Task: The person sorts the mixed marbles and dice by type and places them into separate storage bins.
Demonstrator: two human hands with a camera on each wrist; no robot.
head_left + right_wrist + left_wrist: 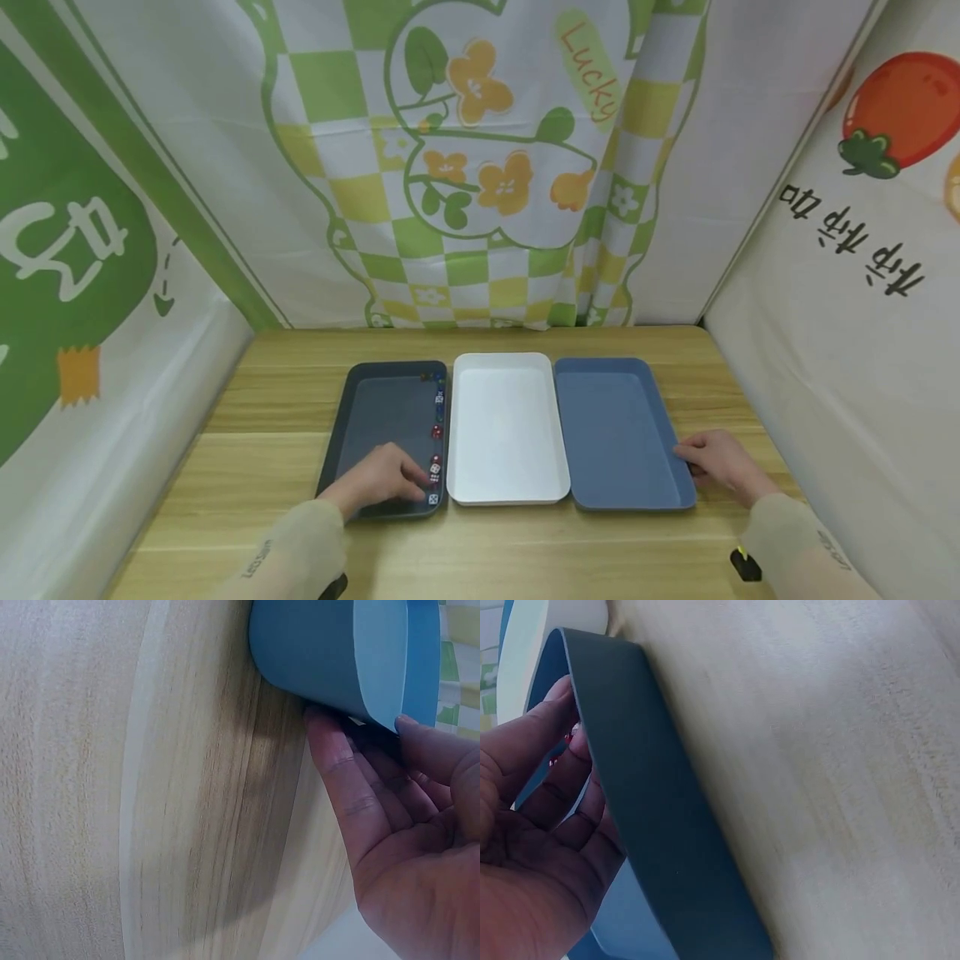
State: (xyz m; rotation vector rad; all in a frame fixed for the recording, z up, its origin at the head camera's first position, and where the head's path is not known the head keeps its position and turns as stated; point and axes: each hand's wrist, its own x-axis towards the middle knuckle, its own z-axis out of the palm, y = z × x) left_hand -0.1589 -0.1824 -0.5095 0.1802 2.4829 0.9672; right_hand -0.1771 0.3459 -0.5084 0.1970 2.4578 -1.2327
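Note:
My left hand [382, 479] reaches into the dark grey tray [375, 371], its fingertips right at a row of small dice along the tray's right wall. Near those fingers are a white die [432, 499] and a red die [436, 458]; further up the row sits another red die [437, 432]. In the left wrist view, thumb and fingers [555, 787] stand apart behind the tray wall, partly hiding red and white dice. At the blue tray [611, 433], my right hand [720, 458] holds the right side, thumb at the rim and fingers against the outer wall.
A white tray [510, 433] stands between the two other trays, side by side on the wooden table [510, 550]. Small blue and dark pieces [435, 379] lie in the grey tray's far right corner. Printed cloth [480, 275] hangs behind and on both sides.

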